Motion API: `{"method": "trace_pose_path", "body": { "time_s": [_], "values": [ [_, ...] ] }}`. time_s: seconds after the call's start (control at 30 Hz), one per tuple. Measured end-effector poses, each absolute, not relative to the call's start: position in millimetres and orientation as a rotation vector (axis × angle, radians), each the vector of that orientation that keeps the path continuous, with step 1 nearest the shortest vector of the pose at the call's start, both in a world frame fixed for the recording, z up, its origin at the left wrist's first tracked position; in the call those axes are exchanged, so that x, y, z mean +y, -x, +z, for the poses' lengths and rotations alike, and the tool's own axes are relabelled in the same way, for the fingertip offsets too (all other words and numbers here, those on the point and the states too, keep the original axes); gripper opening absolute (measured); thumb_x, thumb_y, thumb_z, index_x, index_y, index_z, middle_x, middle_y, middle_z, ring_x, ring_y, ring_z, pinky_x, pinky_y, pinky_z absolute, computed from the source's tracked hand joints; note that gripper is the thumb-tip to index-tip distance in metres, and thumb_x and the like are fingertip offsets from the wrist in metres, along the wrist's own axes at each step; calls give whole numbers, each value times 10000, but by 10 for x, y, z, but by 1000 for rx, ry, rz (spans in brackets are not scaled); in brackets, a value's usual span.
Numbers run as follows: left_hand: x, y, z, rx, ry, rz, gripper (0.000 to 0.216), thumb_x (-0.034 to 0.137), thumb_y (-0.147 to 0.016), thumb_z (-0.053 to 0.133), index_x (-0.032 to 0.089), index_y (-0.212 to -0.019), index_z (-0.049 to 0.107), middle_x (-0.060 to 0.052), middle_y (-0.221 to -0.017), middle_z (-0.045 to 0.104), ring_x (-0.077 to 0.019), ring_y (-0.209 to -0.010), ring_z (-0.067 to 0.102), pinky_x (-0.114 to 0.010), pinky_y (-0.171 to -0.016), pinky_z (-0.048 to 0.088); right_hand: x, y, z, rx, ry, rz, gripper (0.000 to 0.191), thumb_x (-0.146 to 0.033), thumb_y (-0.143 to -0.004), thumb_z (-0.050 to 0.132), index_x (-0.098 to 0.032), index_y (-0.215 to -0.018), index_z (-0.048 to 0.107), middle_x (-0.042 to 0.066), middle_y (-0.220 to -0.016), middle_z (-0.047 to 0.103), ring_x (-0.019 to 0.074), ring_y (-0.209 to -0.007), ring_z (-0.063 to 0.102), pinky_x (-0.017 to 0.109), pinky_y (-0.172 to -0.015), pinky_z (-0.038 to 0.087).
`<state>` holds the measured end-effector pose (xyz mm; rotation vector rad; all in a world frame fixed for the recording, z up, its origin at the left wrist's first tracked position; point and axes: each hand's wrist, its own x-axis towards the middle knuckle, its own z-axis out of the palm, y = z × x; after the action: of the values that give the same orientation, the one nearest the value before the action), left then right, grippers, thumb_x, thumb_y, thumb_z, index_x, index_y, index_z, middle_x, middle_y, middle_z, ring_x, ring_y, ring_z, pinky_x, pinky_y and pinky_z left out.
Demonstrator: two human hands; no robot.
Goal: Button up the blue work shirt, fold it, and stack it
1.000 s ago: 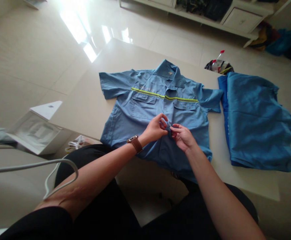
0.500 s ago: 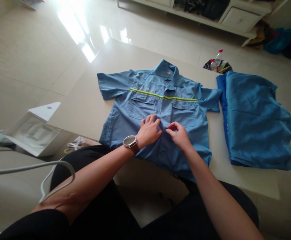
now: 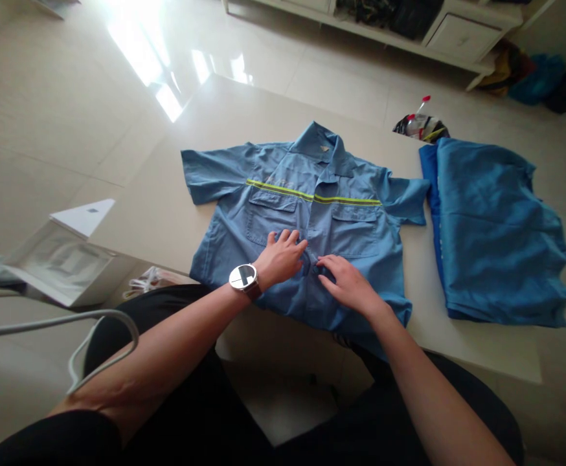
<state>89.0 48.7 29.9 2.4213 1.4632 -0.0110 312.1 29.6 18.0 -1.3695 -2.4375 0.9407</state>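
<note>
A blue short-sleeved work shirt [image 3: 273, 200] with a yellow reflective stripe lies face up on the beige table [image 3: 166, 213], collar away from me. My left hand [image 3: 280, 259], with a watch on its wrist, lies flat on the shirt's front just left of the placket, fingers stretched out. My right hand [image 3: 346, 285] rests palm down just right of the placket, fingers extended toward the left hand. Neither hand holds anything.
A pile of folded blue cloth [image 3: 497, 233] lies on the table's right side. A small bag with bottles [image 3: 421, 126] sits behind it. An open white box [image 3: 59, 259] stands at the left. A white cable [image 3: 93, 336] crosses my lap. A low shelf [image 3: 409, 26] lines the far wall.
Both hands were pinching the shirt's placket with fingers raised. They have now lowered and flattened onto the fabric, a little nearer the hem.
</note>
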Motion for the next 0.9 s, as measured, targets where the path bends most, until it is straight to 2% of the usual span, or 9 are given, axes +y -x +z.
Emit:
{"method": "trace_pose_path", "body": {
  "time_s": [0.07,0.17,0.27,0.4,0.57,0.63,0.73,0.8,0.9],
  "values": [
    [487,-900,297,1466,-2427,11,359,284,-941,564,185,-1284,606,-183,-1445,540,-343,-1326,487,-594,-1122,371,291,-3096,206,-2434,1381,993,165,-222,-967,555,-222,-1095,658,84,-1109,704,245,-1040,654,395,-947,517],
    [484,-904,244,1449,-2403,4,478,271,-941,584,196,-1410,533,-177,-1586,432,-349,-1454,381,-592,-1150,352,313,-3056,199,-2384,1412,1023,163,-248,-988,533,-216,-1094,653,68,-1033,691,215,-920,655,357,-867,520],
    [487,-891,185,1427,-2373,-42,576,282,-942,618,269,-1499,471,-148,-1648,369,-358,-1506,320,-620,-1149,348,362,-3025,168,-2357,1403,953,220,-250,-986,532,-202,-1173,638,89,-1102,664,231,-1000,639,374,-931,513],
    [498,-873,154,1403,-2389,-27,622,301,-908,696,349,-1494,491,-128,-1636,388,-368,-1485,347,-634,-1123,363,427,-2972,164,-2369,1469,791,329,-233,-986,505,-204,-1290,627,116,-1176,631,272,-1125,598,415,-1017,486],
    [483,-879,156,1364,-2419,-7,610,309,-859,764,341,-1432,558,-139,-1587,426,-366,-1431,396,-637,-1117,359,465,-2874,222,-2509,1640,644,487,-196,-984,471,-261,-1456,575,119,-1165,623,276,-1045,621,374,-894,499],
    [465,-884,161,1354,-2429,3,577,311,-850,772,333,-1396,585,-138,-1566,440,-363,-1413,408,-633,-1116,360,466,-2846,241,-2571,1691,597,463,-192,-978,476,-268,-1413,616,118,-1143,627,268,-982,634,354,-831,487],
    [437,-892,184,1347,-2435,16,534,313,-853,766,335,-1362,607,-138,-1535,455,-365,-1385,427,-636,-1110,359,463,-2836,248,-2558,1728,547,322,-230,-991,477,-231,-1239,682,116,-1083,648,262,-950,639,338,-790,468],
    [430,-904,210,1347,-2426,24,497,307,-857,752,326,-1337,623,-141,-1504,473,-371,-1360,440,-627,-1090,376,467,-2845,233,-2476,1731,537,237,-269,-1001,476,-216,-1117,676,108,-1028,664,260,-941,638,335,-787,465],
    [453,-948,228,1379,-2367,71,358,307,-909,674,275,-1265,649,-142,-1387,542,-352,-1277,497,-545,-1023,446,496,-2865,185,-2310,1692,564,186,-290,-997,472,-223,-962,642,92,-961,677,252,-912,635,338,-799,468]
  ]
}}
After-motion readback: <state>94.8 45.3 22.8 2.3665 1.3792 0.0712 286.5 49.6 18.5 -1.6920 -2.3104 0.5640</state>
